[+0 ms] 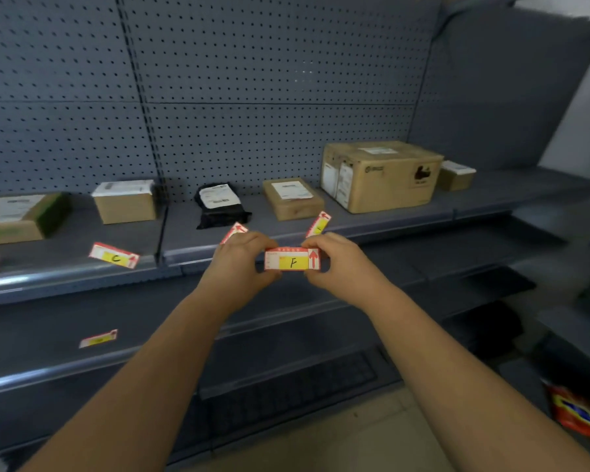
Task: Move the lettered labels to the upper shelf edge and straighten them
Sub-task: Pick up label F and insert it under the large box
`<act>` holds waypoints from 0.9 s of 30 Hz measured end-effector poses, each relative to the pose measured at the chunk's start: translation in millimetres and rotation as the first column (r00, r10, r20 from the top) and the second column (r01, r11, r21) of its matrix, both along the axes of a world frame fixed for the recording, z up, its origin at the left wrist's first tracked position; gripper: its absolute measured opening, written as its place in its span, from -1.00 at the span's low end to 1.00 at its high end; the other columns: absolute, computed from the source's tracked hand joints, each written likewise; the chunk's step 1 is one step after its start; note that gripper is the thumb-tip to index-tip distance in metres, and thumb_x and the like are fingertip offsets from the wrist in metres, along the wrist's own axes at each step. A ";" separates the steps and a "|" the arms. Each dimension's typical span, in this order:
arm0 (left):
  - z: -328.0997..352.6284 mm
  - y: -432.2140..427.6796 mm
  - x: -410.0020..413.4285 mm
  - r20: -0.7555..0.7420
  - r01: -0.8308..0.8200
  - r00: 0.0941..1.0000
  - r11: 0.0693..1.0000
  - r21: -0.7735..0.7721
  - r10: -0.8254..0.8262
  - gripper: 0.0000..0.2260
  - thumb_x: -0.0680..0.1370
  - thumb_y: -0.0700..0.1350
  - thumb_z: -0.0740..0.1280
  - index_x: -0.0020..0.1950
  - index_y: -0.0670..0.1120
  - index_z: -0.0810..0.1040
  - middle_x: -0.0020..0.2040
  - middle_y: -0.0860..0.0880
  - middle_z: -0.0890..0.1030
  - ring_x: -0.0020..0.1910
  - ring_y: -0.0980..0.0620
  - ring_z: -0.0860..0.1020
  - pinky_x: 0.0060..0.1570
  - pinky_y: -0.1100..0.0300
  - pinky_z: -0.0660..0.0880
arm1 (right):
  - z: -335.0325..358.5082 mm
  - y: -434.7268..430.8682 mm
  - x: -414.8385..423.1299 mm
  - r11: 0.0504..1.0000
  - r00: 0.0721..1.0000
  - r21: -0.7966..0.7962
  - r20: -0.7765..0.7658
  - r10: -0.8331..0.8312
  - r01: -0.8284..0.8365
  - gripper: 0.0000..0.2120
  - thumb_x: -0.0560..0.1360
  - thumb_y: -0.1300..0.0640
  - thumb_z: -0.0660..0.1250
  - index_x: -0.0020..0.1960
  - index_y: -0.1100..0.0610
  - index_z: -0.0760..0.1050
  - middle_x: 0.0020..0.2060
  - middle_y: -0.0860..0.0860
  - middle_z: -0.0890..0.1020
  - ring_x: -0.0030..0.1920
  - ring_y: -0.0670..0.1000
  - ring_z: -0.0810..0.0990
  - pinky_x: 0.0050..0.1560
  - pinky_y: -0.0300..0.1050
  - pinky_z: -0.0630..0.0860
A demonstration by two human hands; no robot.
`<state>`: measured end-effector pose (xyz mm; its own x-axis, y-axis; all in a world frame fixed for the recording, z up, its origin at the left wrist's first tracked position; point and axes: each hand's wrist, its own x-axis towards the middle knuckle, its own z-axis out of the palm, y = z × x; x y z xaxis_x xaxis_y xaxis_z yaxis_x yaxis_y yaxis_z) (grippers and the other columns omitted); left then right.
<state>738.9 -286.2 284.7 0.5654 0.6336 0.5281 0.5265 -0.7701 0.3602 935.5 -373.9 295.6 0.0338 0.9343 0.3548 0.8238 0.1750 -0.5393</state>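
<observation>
At upper shelf edge: F label, red/white w/ yellow patch, red arrow, level; L hand + R hand pinch its ends.

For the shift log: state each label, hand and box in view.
F label: level, held at the upper shelf edge.
left hand: pinches its left end.
right hand: pinches its right end.
C label: lying crooked near that edge.
label behind right hand: steeply tilted.
lower-shelf label: lying askew, not yet moved.
large cardboard box: closed, upright.
</observation>
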 end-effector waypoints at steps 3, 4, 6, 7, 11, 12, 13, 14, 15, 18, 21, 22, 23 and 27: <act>-0.4 -15.8 53.9 0.013 0.032 0.999 0.999 0.006 -0.033 -0.65 0.36 -0.06 0.50 0.13 -0.02 0.56 0.07 -0.01 0.58 0.08 -0.05 0.47 0.09 -0.05 0.43 | -0.8 -22.6 51.4 0.999 0.999 0.002 0.009 -0.041 0.041 -0.64 0.40 0.16 0.42 0.19 -0.01 0.53 0.00 -0.09 0.52 0.04 -0.08 0.52 0.10 0.00 0.52; -0.6 -21.2 70.3 0.015 0.038 0.999 0.999 0.000 -0.038 -0.65 0.37 -0.04 0.49 0.14 0.00 0.55 0.08 0.01 0.57 0.08 -0.03 0.47 0.09 -0.06 0.43 | -0.2 -28.7 67.1 0.998 0.998 -0.005 0.018 -0.056 0.056 -0.64 0.40 0.15 0.41 0.19 -0.02 0.52 0.00 -0.10 0.52 0.04 -0.09 0.52 0.10 0.00 0.52; -2.6 -29.2 100.8 0.024 0.047 0.999 0.999 -0.015 -0.047 -0.65 0.39 -0.01 0.47 0.16 0.04 0.53 0.11 0.06 0.55 0.11 0.01 0.45 0.11 -0.06 0.42 | 1.5 -38.0 96.3 0.996 0.996 -0.014 0.028 -0.083 0.084 -0.63 0.41 0.13 0.41 0.20 -0.04 0.51 0.00 -0.13 0.51 0.04 -0.12 0.51 0.10 -0.01 0.53; -3.8 -32.0 115.1 0.032 0.055 0.998 0.998 -0.024 -0.054 -0.65 0.39 -0.01 0.46 0.16 0.05 0.53 0.12 0.08 0.54 0.12 0.02 0.44 0.12 -0.06 0.41 | 1.8 -42.0 110.1 0.996 0.995 -0.012 0.028 -0.093 0.093 -0.63 0.41 0.12 0.41 0.20 -0.05 0.51 0.00 -0.15 0.51 0.05 -0.13 0.51 0.10 -0.02 0.53; -9.9 -35.5 164.0 0.033 0.079 0.996 0.997 -0.014 -0.078 -0.67 0.39 -0.02 0.46 0.13 0.05 0.53 0.07 0.09 0.55 0.09 0.05 0.44 0.10 -0.06 0.43 | -2.8 -52.5 157.5 0.993 0.993 -0.009 0.003 -0.120 0.120 -0.62 0.42 0.13 0.40 0.21 -0.07 0.50 0.01 -0.14 0.51 0.06 -0.13 0.50 0.12 -0.03 0.52; -12.9 -34.6 175.5 0.027 0.084 0.996 0.996 -0.011 -0.083 -0.68 0.39 -0.02 0.46 0.12 0.04 0.54 0.06 0.09 0.55 0.08 0.05 0.45 0.09 -0.06 0.44 | -5.4 -52.6 168.0 0.992 0.992 -0.014 -0.004 -0.126 0.126 -0.62 0.42 0.13 0.40 0.20 -0.08 0.50 0.01 -0.14 0.51 0.06 -0.13 0.50 0.11 -0.02 0.52; -16.7 -32.4 187.4 0.020 0.088 0.996 0.996 -0.010 -0.087 -0.68 0.39 -0.02 0.46 0.13 0.03 0.54 0.06 0.09 0.55 0.08 0.05 0.45 0.09 -0.05 0.45 | -8.3 -51.4 179.0 0.991 0.991 -0.018 -0.007 -0.133 0.133 -0.63 0.41 0.14 0.40 0.20 -0.08 0.50 0.00 -0.14 0.51 0.05 -0.13 0.50 0.11 -0.01 0.53; -20.7 -29.7 198.9 0.014 0.090 0.996 0.996 -0.011 -0.090 -0.67 0.39 -0.02 0.46 0.13 0.02 0.53 0.06 0.08 0.55 0.08 0.05 0.45 0.10 -0.05 0.45 | -11.6 -48.8 189.6 0.990 0.990 -0.021 -0.006 -0.140 0.140 -0.63 0.41 0.14 0.40 0.20 -0.07 0.50 0.00 -0.14 0.50 0.05 -0.13 0.50 0.11 0.00 0.53; -25.5 -25.9 210.5 0.013 0.092 0.996 0.996 -0.018 -0.092 -0.65 0.39 -0.01 0.45 0.15 0.02 0.53 0.08 0.08 0.55 0.09 0.04 0.45 0.12 -0.05 0.44 | -15.4 -45.0 200.5 0.989 0.990 -0.025 -0.004 -0.144 0.144 -0.63 0.41 0.15 0.40 0.20 -0.07 0.50 0.00 -0.13 0.50 0.04 -0.12 0.50 0.11 0.00 0.52; -39.4 -11.2 245.7 0.024 0.093 0.995 0.995 -0.034 -0.092 -0.62 0.39 -0.02 0.45 0.19 0.00 0.52 0.12 0.04 0.54 0.14 0.01 0.45 0.16 -0.08 0.42 | -27.5 -29.3 232.8 0.988 0.989 -0.043 0.033 -0.145 0.146 -0.62 0.43 0.16 0.40 0.22 -0.02 0.50 0.00 -0.08 0.50 0.04 -0.07 0.51 0.10 0.02 0.52; -46.8 6.6 279.9 0.041 0.077 0.996 0.994 -0.075 -0.074 -0.62 0.40 -0.03 0.45 0.20 0.00 0.52 0.14 0.03 0.54 0.15 0.01 0.44 0.19 -0.07 0.40 | -36.6 -8.1 266.6 0.988 0.989 -0.049 0.039 -0.142 0.144 -0.61 0.42 0.15 0.40 0.23 -0.02 0.50 -0.02 -0.08 0.50 0.04 -0.07 0.51 0.08 0.03 0.54; -48.0 12.8 289.9 0.048 0.072 0.996 0.994 -0.081 -0.069 -0.62 0.40 -0.02 0.45 0.20 0.00 0.52 0.13 0.04 0.54 0.15 0.02 0.44 0.19 -0.07 0.40 | -37.9 0.2 277.5 0.990 0.990 -0.048 0.041 -0.134 0.136 -0.61 0.42 0.16 0.41 0.23 -0.02 0.51 -0.01 -0.08 0.50 0.05 -0.08 0.51 0.08 0.03 0.54; -49.5 18.9 299.0 0.055 0.066 0.997 0.994 -0.091 -0.061 -0.63 0.41 -0.02 0.45 0.19 0.01 0.52 0.13 0.04 0.54 0.15 0.02 0.43 0.20 -0.06 0.39 | -39.7 8.4 288.2 0.991 0.992 -0.050 0.037 -0.123 0.125 -0.61 0.42 0.16 0.41 0.22 -0.02 0.51 -0.01 -0.08 0.51 0.06 -0.08 0.51 0.10 0.02 0.53; -49.5 44.5 332.4 0.054 0.033 0.998 0.992 -0.125 -0.026 -0.65 0.40 -0.04 0.45 0.16 0.02 0.53 0.10 0.05 0.55 0.12 0.04 0.43 0.16 -0.01 0.40 | -38.0 36.9 322.9 0.992 0.994 -0.067 0.001 -0.109 0.109 -0.61 0.43 0.18 0.41 0.23 -0.04 0.51 0.02 -0.11 0.50 0.08 -0.10 0.49 0.16 -0.06 0.49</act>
